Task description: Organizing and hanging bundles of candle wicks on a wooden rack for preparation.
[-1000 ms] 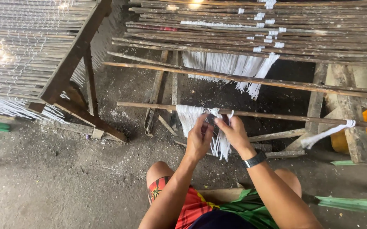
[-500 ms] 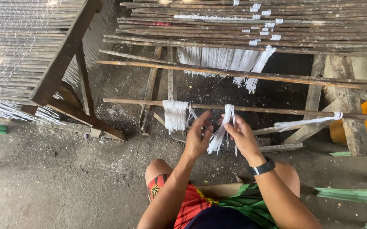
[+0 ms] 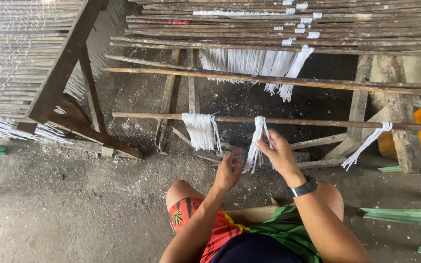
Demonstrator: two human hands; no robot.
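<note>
The narrow hank of white string-like strands (image 3: 256, 146) hangs draped over the long thin wooden pole (image 3: 317, 122), near the pole's middle, its tail falling toward the dirt floor (image 3: 74, 214). The right hand (image 3: 279, 152) grasps the hank just below the pole, fingers wrapped round the strands. The left hand (image 3: 230, 169) pinches the lower tail of the same hank between fingertips. Judged from its drape, the hank is light, limp and soft, with no stiffness of its own; single strands look fine and likely to tangle or snap if pulled apart. Best taken as a gathered bundle close under the pole, with the tail steadied lower down.

A wider bundle of the same white strands (image 3: 200, 130) hangs on the pole to the left, apart from the held hank. A thin white strip (image 3: 366, 143) is tied near the pole's right end. The poles are rough, weathered and round; more of them are stacked on the timber rack (image 3: 288, 29) above
</note>
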